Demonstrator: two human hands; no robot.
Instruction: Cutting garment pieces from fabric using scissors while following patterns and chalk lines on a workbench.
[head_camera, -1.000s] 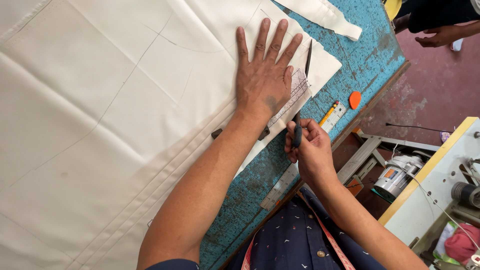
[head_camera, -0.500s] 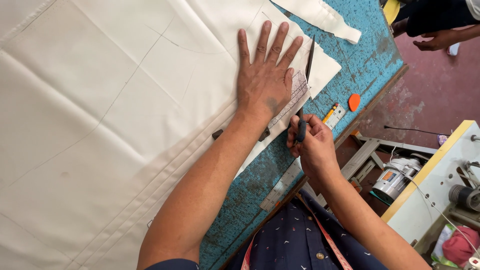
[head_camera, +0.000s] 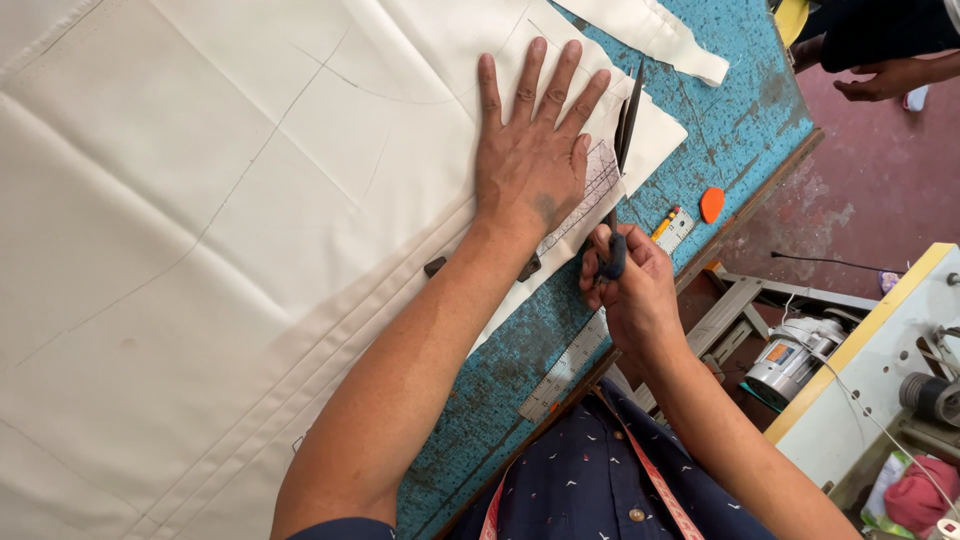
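My left hand (head_camera: 530, 150) lies flat, fingers spread, on a large sheet of cream fabric (head_camera: 230, 250) marked with thin drawn lines. It also pins down a clear ruler (head_camera: 590, 190) at the fabric's edge. My right hand (head_camera: 625, 285) grips the dark handles of long scissors (head_camera: 625, 130), whose blades are parted and point away from me along the fabric's right edge, just beside my left thumb. A pink measuring tape (head_camera: 660, 490) hangs around my neck.
The fabric covers a worn blue table (head_camera: 720, 140). An orange chalk piece (head_camera: 711, 204), a short yellow-ended ruler (head_camera: 672, 228), a long ruler (head_camera: 565, 365) and a fabric offcut (head_camera: 660, 35) lie on it. Another person's hand (head_camera: 885, 78) is at top right. A sewing machine motor (head_camera: 800, 360) stands below a cream table (head_camera: 870, 360).
My right hand has pushed the scissors forward along the fabric edge, the blades reaching further beside my left hand. My left hand has stayed flat in place.
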